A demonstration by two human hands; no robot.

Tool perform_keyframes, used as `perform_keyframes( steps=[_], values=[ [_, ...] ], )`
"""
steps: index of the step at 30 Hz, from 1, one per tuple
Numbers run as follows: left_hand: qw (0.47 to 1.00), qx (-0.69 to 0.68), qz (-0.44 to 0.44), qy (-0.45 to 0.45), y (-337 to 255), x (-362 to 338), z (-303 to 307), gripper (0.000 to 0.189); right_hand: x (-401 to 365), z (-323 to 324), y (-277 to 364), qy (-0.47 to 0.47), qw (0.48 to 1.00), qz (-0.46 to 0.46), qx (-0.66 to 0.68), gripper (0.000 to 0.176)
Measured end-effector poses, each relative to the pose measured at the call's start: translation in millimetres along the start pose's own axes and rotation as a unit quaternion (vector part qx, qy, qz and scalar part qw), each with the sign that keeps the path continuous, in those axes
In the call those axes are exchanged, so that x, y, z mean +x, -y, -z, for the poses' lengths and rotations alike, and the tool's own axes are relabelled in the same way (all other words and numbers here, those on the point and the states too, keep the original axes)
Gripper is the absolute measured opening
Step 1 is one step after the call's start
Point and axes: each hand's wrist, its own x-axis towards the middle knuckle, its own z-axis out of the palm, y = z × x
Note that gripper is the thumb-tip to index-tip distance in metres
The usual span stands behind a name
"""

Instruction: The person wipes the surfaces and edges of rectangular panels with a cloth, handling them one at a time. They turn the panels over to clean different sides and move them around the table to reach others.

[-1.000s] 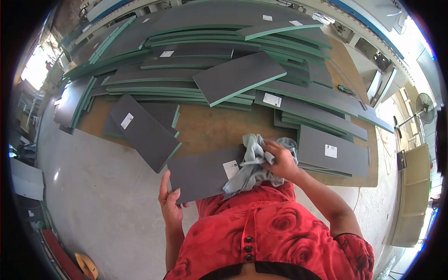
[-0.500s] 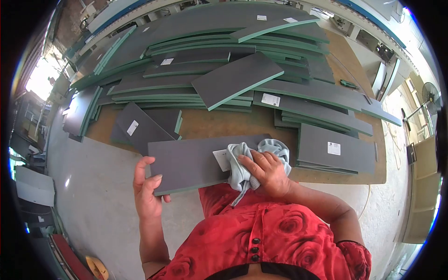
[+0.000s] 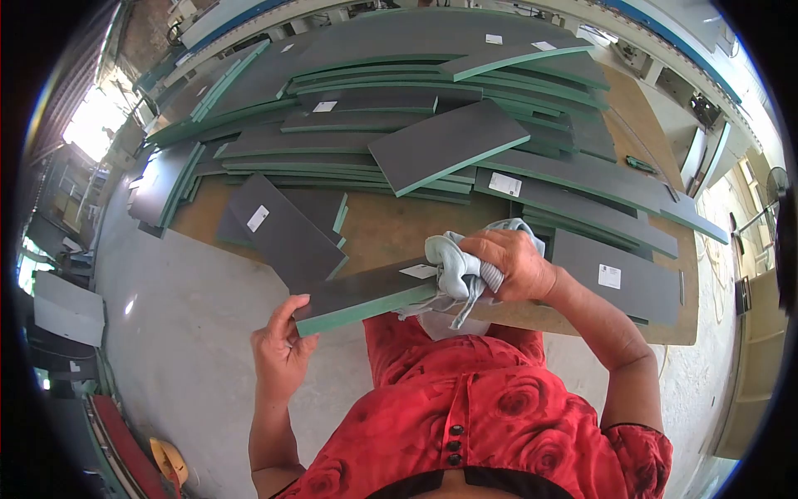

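A dark grey panel (image 3: 357, 293) with a green edge is held in front of me, tilted so its long near edge faces me. My left hand (image 3: 283, 343) grips its left end between thumb and fingers. At the other end, my right hand (image 3: 514, 264) is closed around a crumpled light grey-blue cloth (image 3: 455, 270), which lies against the panel and hides its right end. A white label (image 3: 419, 271) shows on the panel's top face, just left of the cloth.
Behind is a brown table (image 3: 382, 229) bearing several stacks of similar panels. One loose panel (image 3: 449, 145) lies slanted over a stack, and another labelled panel (image 3: 283, 229) lies close beyond my left hand. A green-handled tool (image 3: 641, 165) rests at the table's right side.
The panel has tipped from showing its broad face to showing its green long edge. My right hand and the cloth have moved up and right; my left hand has shifted right.
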Motion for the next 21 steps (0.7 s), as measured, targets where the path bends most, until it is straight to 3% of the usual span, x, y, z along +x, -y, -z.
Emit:
perform_keyframes(
  steps=[2, 3, 5, 6, 7, 9, 11, 13, 14, 15, 16, 19, 21],
  values=[
    [0.987, 0.151, -0.063, -0.012, -3, 0, 9, 0.025, 8, 2, -4, 0.0, 1.0, 0.007, 0.0, 0.058],
    [0.986, 0.153, -0.062, -0.013, -4, 0, 11, 0.025, 12, 3, -7, 0.001, 1.0, 0.012, -0.001, 0.058],
    [0.932, 0.319, -0.174, -0.019, -8, 5, 14, 0.021, 21, 6, -15, 0.007, 1.0, 0.01, 0.0, 0.06],
    [0.93, 0.322, -0.175, -0.019, -9, 10, 13, 0.021, 24, 6, -21, -0.021, 1.0, 0.02, -0.013, 0.062],
    [0.943, 0.257, -0.209, -0.033, -10, 16, 9, 0.02, 26, 4, -27, -0.049, 0.998, 0.029, -0.025, 0.064],
    [0.949, 0.194, -0.242, -0.049, -4, 16, 1, 0.02, 28, -3, -33, -0.133, 0.985, -0.092, 0.064, 0.063],
    [0.994, -0.051, -0.06, -0.072, 10, 16, -8, 0.023, 35, -10, -28, -0.221, 0.929, -0.219, 0.198, 0.056],
    [0.991, -0.087, -0.05, -0.093, 18, 20, -14, 0.022, 42, -21, -3, -0.268, 0.923, -0.194, 0.196, 0.052],
    [0.985, -0.134, -0.014, -0.109, 21, 20, -16, 0.023, 47, -32, 8, -0.267, 0.937, -0.135, 0.178, 0.049],
    [0.975, -0.182, 0.022, -0.124, 24, 21, -18, 0.025, 51, -43, 18, -0.257, 0.952, -0.086, 0.146, 0.053],
    [0.976, -0.182, 0.021, -0.115, 27, 21, -20, 0.025, 60, -55, 29, -0.271, 0.959, 0.019, 0.086, 0.06],
    [0.969, -0.215, 0.024, -0.121, 48, 17, -18, 0.031, 78, -91, 73, -0.202, 0.975, 0.057, 0.068, 0.075],
    [0.977, 0.017, -0.026, -0.21, 22, 20, -35, 0.029, 82, -107, 94, -0.104, 0.989, 0.107, -0.012, 0.086]
  ],
)
